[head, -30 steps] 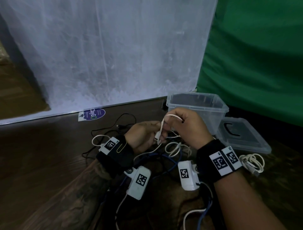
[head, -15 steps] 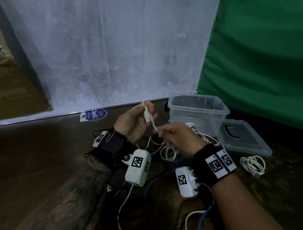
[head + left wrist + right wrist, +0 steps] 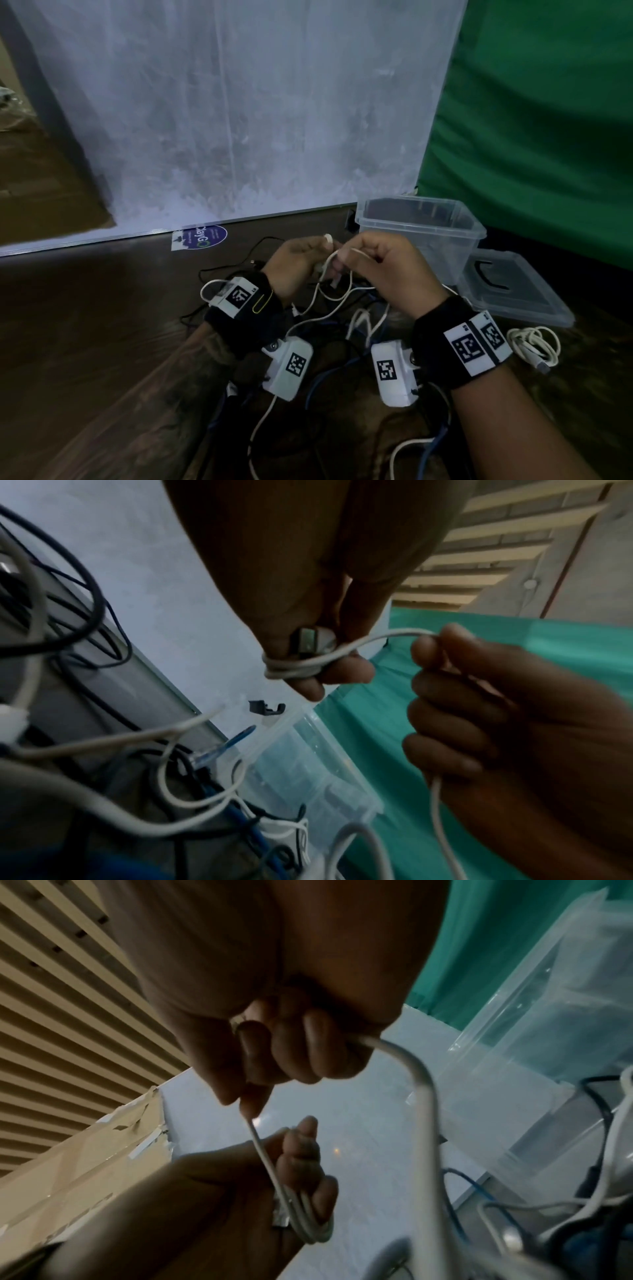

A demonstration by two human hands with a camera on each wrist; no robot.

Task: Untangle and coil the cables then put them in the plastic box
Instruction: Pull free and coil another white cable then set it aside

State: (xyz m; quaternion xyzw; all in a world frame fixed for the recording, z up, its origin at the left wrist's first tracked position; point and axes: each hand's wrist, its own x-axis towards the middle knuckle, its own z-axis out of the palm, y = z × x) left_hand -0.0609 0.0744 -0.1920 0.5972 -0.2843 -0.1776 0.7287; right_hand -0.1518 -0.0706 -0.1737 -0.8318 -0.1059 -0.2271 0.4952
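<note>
My left hand (image 3: 317,255) holds the plug end of a white cable (image 3: 325,279), just left of the clear plastic box (image 3: 474,230). In the left wrist view, a few turns of the white cable (image 3: 291,668) are wound round two left fingers, with the metal plug (image 3: 306,642) held behind them. My right hand (image 3: 347,260) pinches the same cable a short way along, close to the left hand. In the right wrist view, the white cable (image 3: 265,1158) runs taut from my right fingers (image 3: 253,1096) down to the left hand (image 3: 304,1161). The rest trails into the tangle of cables (image 3: 346,308) on the floor.
The box's lid (image 3: 513,294) lies flat to its right. A coiled white cable (image 3: 534,346) sits in front of the lid. Black cable (image 3: 239,265) and blue cable (image 3: 329,373) spread over the dark wooden floor under my wrists. A plastic-covered wall and green cloth stand behind.
My left hand has come down from its raised position and my right hand has moved up to meet it, bringing the white cable round the left fingers.
</note>
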